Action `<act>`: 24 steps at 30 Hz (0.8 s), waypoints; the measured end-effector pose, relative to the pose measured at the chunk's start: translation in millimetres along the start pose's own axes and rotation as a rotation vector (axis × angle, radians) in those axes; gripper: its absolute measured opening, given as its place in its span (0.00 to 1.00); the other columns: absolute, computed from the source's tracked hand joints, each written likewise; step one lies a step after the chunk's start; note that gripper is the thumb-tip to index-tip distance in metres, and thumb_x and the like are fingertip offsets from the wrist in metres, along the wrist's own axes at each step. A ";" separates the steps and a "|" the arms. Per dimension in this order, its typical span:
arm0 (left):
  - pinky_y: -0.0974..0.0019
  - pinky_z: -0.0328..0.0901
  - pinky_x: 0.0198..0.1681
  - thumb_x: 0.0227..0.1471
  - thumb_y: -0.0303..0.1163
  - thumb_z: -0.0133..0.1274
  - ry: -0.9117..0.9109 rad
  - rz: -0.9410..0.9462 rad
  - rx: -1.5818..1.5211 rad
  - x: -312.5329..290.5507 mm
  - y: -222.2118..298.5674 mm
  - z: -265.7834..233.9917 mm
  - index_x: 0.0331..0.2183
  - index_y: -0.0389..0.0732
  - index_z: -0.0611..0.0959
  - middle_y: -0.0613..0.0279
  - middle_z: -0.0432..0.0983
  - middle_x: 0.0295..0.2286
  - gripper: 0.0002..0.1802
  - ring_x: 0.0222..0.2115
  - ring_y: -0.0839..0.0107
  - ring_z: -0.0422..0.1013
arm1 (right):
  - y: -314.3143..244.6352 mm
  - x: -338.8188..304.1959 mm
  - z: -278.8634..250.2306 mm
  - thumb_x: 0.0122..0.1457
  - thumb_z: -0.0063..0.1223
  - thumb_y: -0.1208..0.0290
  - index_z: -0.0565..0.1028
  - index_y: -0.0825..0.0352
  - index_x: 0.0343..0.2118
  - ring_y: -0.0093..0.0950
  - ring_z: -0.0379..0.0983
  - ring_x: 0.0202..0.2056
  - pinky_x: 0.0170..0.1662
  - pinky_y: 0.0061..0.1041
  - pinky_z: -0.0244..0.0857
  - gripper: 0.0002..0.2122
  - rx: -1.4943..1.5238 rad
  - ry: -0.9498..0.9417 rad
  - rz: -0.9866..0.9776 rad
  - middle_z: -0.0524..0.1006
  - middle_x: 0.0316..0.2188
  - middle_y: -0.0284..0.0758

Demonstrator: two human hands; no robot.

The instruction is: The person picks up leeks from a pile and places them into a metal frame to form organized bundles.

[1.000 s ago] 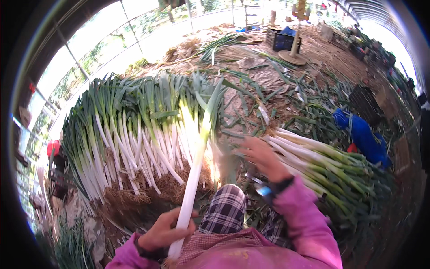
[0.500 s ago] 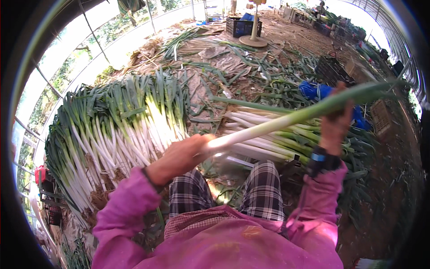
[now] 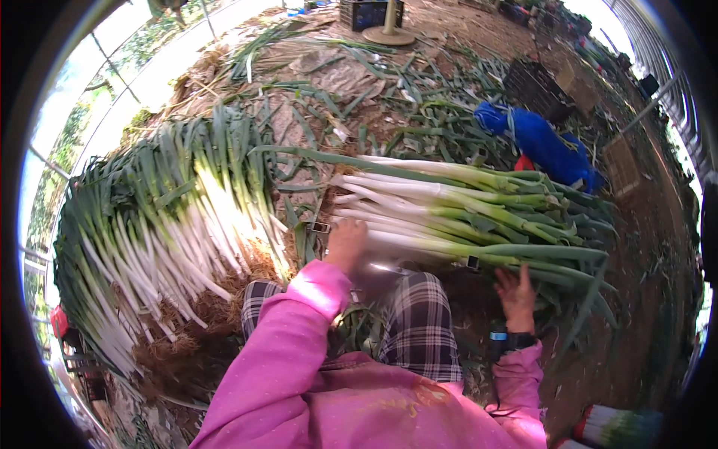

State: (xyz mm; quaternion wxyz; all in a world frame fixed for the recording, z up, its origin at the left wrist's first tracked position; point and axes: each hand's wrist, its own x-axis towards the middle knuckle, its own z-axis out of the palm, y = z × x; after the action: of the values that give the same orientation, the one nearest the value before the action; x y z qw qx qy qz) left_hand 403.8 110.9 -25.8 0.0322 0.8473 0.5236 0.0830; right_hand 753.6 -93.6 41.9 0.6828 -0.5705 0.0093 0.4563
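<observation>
Trimmed leeks lie side by side in a low metal-cornered rack before me, white ends left, green leaves right. My left hand is closed at the white end of the nearest leek, which is blurred; its fingertips are partly hidden. By the green leaves at the rack's near right side, my right hand has its fingers spread and holds nothing. To the left stands a big heap of untrimmed leeks, with brown roots toward me and dark leaves at the back.
A blue net bundle lies beyond the leaf ends, near a dark crate and a tan crate. Leaf scraps litter the ground. A round stand base is at the back. Another leek bundle lies at lower right.
The leek held up across both hands has come down onto the near side of the racked leeks. My right hand has dropped toward me and let go of its leaves.
</observation>
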 end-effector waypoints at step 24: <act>0.54 0.60 0.49 0.43 0.29 0.49 0.157 0.074 0.176 -13.9 -9.4 34.8 0.42 0.36 0.74 0.45 0.67 0.45 0.20 0.46 0.51 0.64 | 8.5 15.3 36.3 0.44 0.54 0.79 0.78 0.54 0.39 0.36 0.65 0.47 0.59 0.52 0.48 0.18 -1.653 -0.245 -1.385 0.72 0.41 0.32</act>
State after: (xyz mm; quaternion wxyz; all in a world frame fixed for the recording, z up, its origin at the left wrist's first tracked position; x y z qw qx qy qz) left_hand 395.4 103.8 -62.8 -0.0864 0.8564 0.4984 0.1038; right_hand 738.7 -56.2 39.8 0.1928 -0.6860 -0.6930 -0.1091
